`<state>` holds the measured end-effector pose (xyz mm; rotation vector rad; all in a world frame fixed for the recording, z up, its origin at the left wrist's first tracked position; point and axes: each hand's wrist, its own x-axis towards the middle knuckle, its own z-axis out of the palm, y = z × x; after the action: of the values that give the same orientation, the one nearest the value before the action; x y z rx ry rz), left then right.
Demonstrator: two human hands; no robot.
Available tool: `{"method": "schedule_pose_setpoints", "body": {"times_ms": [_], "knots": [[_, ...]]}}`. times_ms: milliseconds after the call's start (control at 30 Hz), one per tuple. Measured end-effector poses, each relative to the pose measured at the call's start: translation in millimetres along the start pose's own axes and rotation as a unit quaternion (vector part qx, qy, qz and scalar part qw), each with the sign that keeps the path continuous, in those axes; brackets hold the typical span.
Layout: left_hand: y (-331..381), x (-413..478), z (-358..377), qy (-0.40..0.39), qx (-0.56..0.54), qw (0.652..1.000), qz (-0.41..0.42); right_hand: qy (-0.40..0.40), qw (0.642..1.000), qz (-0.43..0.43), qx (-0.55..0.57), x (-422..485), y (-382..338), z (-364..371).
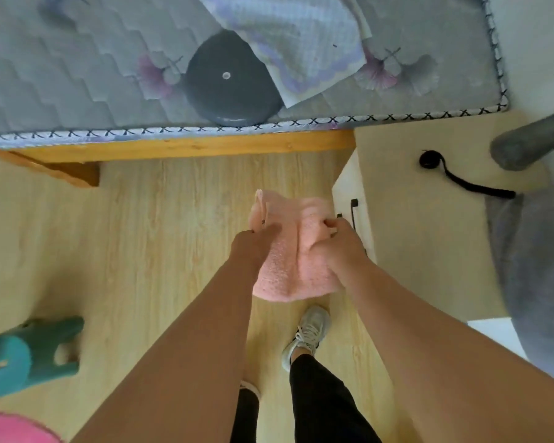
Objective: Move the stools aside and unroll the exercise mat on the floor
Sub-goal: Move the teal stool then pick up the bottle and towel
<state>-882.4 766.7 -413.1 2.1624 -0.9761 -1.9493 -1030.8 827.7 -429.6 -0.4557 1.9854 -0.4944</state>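
Observation:
I hold a pale pink textured exercise mat (288, 251) above the wooden floor (141, 235), partly unrolled and hanging down from both hands. My left hand (253, 243) grips its upper left edge. My right hand (343, 241) is closed on its upper right side. A teal plastic stool (29, 353) stands on the floor at the lower left. A pink stool (10, 428) shows only partly at the bottom left corner.
A bed with a grey quilted mattress (77, 75) and wooden frame (186, 145) runs across the top, bearing a dark round cushion (227, 81) and a folded cloth (301, 43). A light wood cabinet (422, 238) stands right, with a black cord (461, 180) and grey fabric (538, 266).

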Motion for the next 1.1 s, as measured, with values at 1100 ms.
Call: {"method": "schedule_pose_setpoints", "body": {"times_ms": [1100], "knots": [[-374,-41,-461,0.210,-0.602,0.756,-0.146,-0.459,0.825,-0.097,-0.315,-266,-54,547]]}}
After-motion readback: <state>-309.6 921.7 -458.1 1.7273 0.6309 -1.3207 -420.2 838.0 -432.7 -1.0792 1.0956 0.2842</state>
